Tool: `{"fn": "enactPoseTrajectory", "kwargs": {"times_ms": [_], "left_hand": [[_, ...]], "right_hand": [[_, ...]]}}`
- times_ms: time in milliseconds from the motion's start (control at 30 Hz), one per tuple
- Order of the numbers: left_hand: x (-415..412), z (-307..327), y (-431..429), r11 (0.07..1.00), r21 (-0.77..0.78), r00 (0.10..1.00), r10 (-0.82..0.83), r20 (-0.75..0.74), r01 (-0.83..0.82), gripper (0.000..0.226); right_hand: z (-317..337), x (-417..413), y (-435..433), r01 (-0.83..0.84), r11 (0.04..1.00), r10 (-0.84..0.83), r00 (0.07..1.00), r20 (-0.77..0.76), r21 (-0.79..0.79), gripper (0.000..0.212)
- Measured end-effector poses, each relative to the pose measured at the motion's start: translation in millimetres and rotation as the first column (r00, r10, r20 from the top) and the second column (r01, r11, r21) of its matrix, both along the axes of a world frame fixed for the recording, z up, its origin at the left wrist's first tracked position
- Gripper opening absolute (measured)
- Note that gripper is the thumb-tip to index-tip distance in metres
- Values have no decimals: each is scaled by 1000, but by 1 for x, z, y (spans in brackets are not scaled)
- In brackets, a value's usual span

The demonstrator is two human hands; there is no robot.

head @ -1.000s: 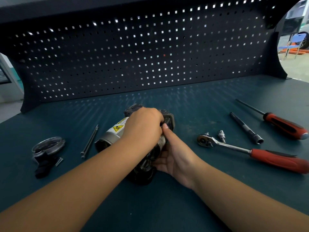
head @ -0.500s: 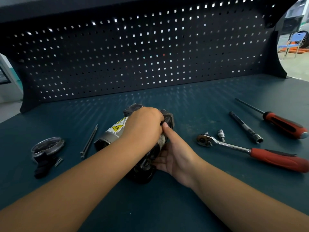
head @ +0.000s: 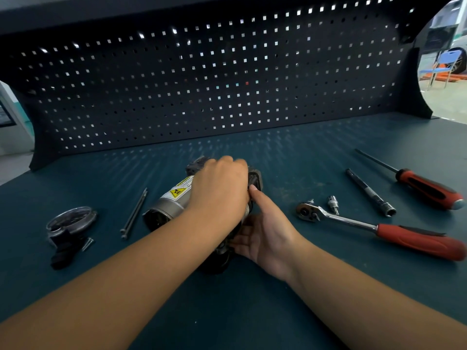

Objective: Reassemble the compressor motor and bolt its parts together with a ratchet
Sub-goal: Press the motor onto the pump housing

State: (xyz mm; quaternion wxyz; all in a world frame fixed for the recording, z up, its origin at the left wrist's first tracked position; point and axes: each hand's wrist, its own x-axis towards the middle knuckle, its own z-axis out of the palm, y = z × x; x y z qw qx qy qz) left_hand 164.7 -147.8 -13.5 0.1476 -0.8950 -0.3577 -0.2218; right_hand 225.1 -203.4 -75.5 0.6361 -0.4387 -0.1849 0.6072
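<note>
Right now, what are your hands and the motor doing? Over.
Left hand grips compressor motor from above. Right hand holds its side. Ratchet lies untouched at right, long bolts at left.

Both hands (head: pixel 219 190) (head: pixel 265 236) on compressor motor (head: pixel 174 198)

Compressor motor (head: pixel 174 198) lies under the left hand (head: pixel 219 190), touching the right hand (head: pixel 265 231).
Left of the hands: long bolts (head: pixel 134 213), then a cap (head: pixel 70 221). Right: ratchet (head: pixel 353 223), socket (head: pixel 333 203) behind it, extension bar (head: pixel 370 193), screwdriver (head: pixel 417 180) farthest.

Silver compressor motor (head: pixel 174 200) lies sideways, red-handled ratchet (head: pixel 390 233) flat to its right.
</note>
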Motion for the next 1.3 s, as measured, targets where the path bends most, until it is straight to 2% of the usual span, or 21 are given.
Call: {"fn": "enactPoseTrajectory", "kwargs": {"times_ms": [300, 600, 867, 1100, 1300], "left_hand": [[2, 1, -1, 998, 48, 995, -43, -85, 47, 9], [0, -3, -16, 973, 221, 967, -11, -256, 69, 22], [-4, -5, -12, 981, 194, 979, 37, -203, 4, 21], [-3, -3, -17, 987, 147, 979, -28, -203, 59, 19], [-4, -4, -9, 990, 130, 985, -31, -169, 53, 18]], "right_hand": [[2, 0, -1, 1, 1000, -1, 1000, -11, 4, 67], [3, 2, -5, -15, 999, 16, 999, -31, 45, 56], [3, 1, -3, -4, 1000, 5, 999, -42, 15, 66], [4, 2, -4, -1, 1000, 1, 999, -34, 2, 58], [3, 1, -2, 2, 1000, -2, 1000, -22, 5, 64]]}}
